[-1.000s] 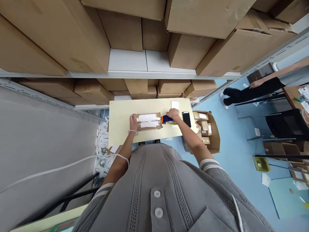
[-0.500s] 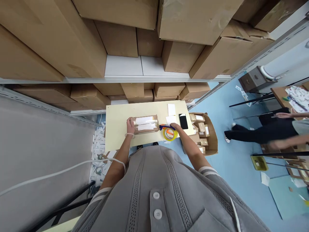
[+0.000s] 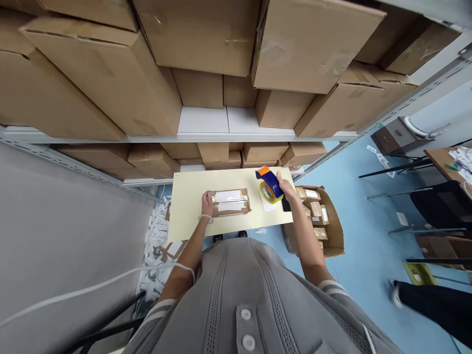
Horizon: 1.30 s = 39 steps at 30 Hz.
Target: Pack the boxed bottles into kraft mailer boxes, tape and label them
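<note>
The scene is viewed from one head-worn camera, mounted above the grey knit chest (image 3: 243, 295) and angled forward and down, so that the left hand (image 3: 207, 204) and right hand (image 3: 285, 186) are seen from close above, over a pale yellow rectangular table (image 3: 188, 196), with tall brown cardboard cartons (image 3: 199, 44) beyond.

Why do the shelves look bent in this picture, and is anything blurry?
In the head view, the wide lens bends the steel shelf edge and splays the cardboard cartons outward; the tape dispenser in the right hand looks sharp, while the black-trousered leg of another person at lower right is blurred. Lighting is even.
</note>
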Each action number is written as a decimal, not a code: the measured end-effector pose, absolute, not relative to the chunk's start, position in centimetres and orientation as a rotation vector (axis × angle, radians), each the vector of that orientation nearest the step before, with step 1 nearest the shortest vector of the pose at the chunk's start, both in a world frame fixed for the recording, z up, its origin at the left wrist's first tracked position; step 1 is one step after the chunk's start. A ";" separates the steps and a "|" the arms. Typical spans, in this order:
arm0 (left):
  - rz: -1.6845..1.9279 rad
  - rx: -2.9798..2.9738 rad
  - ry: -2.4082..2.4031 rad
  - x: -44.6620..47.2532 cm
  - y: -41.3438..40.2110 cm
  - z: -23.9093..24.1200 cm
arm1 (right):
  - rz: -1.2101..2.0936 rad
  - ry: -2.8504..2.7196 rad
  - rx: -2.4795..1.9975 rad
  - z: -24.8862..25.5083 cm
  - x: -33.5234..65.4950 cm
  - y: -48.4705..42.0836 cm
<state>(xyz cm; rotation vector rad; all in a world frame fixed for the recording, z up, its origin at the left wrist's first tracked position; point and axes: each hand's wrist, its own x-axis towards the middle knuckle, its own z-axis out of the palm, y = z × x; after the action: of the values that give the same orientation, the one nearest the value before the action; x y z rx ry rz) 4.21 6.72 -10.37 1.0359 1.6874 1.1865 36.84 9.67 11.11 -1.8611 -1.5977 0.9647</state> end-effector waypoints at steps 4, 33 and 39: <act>1.189 1.019 1.688 4.3 6.7 -10.2 | 0.912 -1.680 -1.680 15.0 34.7 13.8; 1.022 1.053 1.747 4.0 6.9 -8.9 | 0.090 -1.816 -1.608 12.0 23.8 18.8; 1.037 0.959 1.658 3.4 6.5 -9.1 | 1.085 -1.410 -2.213 -0.4 25.5 6.5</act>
<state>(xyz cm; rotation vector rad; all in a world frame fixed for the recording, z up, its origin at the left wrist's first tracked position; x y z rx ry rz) 3.40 6.52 -9.08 0.9592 1.6584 1.0371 25.46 6.52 -0.39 -2.2130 -1.4105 1.0850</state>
